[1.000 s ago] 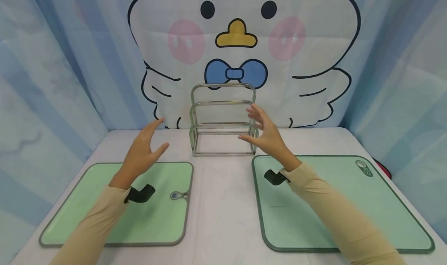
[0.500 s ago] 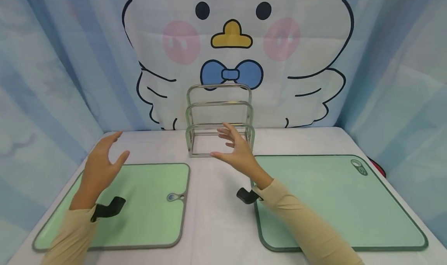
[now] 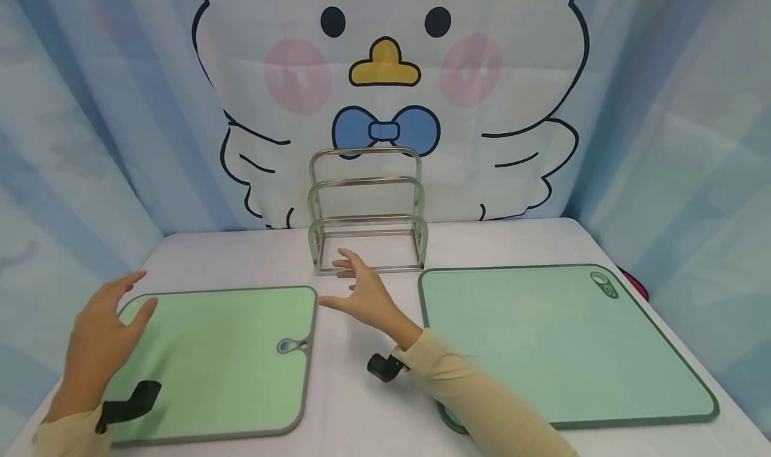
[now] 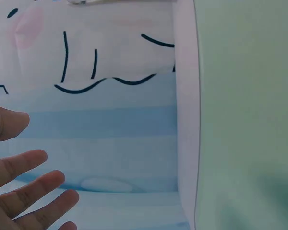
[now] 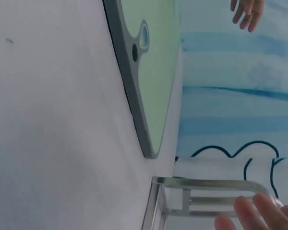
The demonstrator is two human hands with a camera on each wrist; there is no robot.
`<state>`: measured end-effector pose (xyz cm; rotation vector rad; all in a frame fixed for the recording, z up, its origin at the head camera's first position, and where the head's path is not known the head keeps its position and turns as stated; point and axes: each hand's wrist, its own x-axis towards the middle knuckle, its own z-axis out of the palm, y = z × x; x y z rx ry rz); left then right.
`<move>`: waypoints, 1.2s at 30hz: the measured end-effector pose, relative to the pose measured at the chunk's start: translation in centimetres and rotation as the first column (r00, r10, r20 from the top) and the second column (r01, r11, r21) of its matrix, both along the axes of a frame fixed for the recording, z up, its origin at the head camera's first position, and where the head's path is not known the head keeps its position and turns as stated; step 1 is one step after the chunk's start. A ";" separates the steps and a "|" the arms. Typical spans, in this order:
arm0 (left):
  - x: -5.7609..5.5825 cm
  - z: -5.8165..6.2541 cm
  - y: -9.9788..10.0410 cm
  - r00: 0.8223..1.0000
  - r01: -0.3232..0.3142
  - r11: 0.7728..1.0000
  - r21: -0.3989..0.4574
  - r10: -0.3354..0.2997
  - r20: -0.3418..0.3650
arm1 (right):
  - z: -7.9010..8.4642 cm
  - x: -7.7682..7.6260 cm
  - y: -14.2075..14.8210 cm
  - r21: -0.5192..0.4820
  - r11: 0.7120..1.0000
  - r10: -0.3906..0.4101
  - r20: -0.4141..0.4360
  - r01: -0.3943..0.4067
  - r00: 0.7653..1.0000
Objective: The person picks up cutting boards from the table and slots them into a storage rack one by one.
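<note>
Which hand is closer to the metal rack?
The right hand. It hovers just in front of the metal rack, holding nothing. The left hand is farther off, out to the rack's left, by the outer side of the left green board.

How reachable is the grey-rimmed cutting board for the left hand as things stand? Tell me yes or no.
Probably yes: the left hand is raised, holds nothing, and no visible obstacle stands between it and the grey-rimmed cutting board, which lies flat with its upper face exposed.
</note>
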<state>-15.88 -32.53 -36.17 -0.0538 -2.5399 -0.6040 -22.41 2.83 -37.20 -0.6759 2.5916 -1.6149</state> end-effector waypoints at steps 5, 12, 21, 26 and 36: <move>0.8 -0.9 -1.7 0.994 -0.063 0.998 -0.013 0.064 0.091 | -0.9 0.3 -1.3 0.051 0.999 0.014 0.066 -0.017 0.998; 0.6 -2.3 -3.8 0.979 -0.063 0.998 -0.021 0.066 0.191 | -1.9 0.5 -2.7 0.186 0.982 0.009 0.098 -0.027 0.995; -1.3 -3.8 -6.2 0.864 -0.033 0.999 -0.010 0.034 0.502 | -3.2 0.6 -3.8 0.323 0.946 -0.013 0.112 -0.024 0.994; -2.1 -4.2 -6.6 0.799 0.005 1.000 -0.029 0.013 0.601 | -3.8 0.1 -4.3 0.357 0.934 -0.028 0.124 -0.019 0.992; -3.0 -4.7 -7.0 0.803 0.060 0.986 -0.152 0.043 0.595 | -3.8 -0.2 -5.1 0.485 0.874 -0.032 0.082 -0.012 0.996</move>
